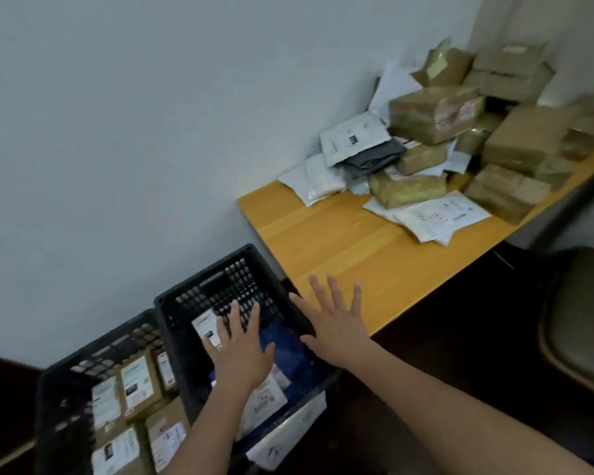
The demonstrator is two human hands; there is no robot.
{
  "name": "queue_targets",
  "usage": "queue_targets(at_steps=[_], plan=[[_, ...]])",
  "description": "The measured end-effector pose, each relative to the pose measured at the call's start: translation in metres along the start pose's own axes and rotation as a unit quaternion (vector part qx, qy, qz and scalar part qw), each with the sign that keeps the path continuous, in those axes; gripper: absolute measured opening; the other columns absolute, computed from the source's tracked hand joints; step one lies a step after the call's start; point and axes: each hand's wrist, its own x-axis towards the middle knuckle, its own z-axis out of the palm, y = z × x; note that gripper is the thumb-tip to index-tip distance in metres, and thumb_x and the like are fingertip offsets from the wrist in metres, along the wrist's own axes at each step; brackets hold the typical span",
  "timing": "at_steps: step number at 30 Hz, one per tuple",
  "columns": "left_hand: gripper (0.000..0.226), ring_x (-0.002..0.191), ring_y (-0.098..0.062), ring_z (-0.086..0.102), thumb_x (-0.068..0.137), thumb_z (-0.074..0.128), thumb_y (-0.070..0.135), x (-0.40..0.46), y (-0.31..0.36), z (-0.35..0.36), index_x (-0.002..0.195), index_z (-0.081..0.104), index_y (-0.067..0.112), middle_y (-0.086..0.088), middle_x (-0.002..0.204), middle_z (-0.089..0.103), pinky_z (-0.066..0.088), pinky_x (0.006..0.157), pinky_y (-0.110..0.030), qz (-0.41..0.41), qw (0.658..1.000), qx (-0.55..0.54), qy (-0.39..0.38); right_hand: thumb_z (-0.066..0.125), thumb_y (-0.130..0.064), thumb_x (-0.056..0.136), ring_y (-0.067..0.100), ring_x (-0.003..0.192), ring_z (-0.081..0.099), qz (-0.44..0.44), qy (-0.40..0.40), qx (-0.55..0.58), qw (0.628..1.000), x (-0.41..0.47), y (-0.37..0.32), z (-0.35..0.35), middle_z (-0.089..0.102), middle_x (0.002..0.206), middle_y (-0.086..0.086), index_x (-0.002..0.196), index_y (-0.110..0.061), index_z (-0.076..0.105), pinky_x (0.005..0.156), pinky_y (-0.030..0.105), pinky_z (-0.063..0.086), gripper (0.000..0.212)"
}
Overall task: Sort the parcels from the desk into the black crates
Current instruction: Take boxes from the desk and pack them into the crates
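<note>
Brown taped boxes (436, 113) and white mailer bags (439, 216) heaped at far end of orange desk (326, 248). Two black lattice crates side by side below desk edge: left crate (59, 399) packed with labelled brown boxes, right crate (199, 293) holding white and blue bags.

A small parcel-sorting room or mailroom corner of an office: at 2 o'clock, taped brown cardboard boxes (436, 113) and white poly mailers (439, 214) pile on an orange wooden surface (323, 241) against a bare white wall (151, 114); at 7 o'clock, black crates (172, 303) hold labelled packages.
</note>
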Motion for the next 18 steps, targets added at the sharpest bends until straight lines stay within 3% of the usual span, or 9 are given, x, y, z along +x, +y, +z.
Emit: queue_targets(at_steps=[8,18], plan=[[0.077,0.149,-0.035,-0.014,0.101,0.043,0.047,0.010,0.193,-0.038,0.155,-0.010,0.036,-0.001,0.160,-0.028,0.003,0.117,-0.062,0.112,0.993,0.020,0.007,0.045,-0.049,0.099,0.035,0.148,-0.022,0.150,0.035,0.056,0.986,-0.053,0.183,-0.056,-0.025,0.162,0.003,0.154,-0.043,-0.009,0.111,0.070,-0.008,0.077],[0.076,0.149,-0.036,-0.013,0.100,0.048,0.040,0.068,0.290,-0.079,0.156,-0.003,0.034,-0.001,0.160,-0.027,0.004,0.116,-0.063,0.172,0.984,0.034,0.007,0.048,-0.041,0.100,0.036,0.149,-0.019,0.227,0.040,0.114,0.966,-0.048,0.284,-0.084,-0.024,0.162,0.002,0.154,-0.044,-0.006,0.113,0.069,-0.006,0.077]])
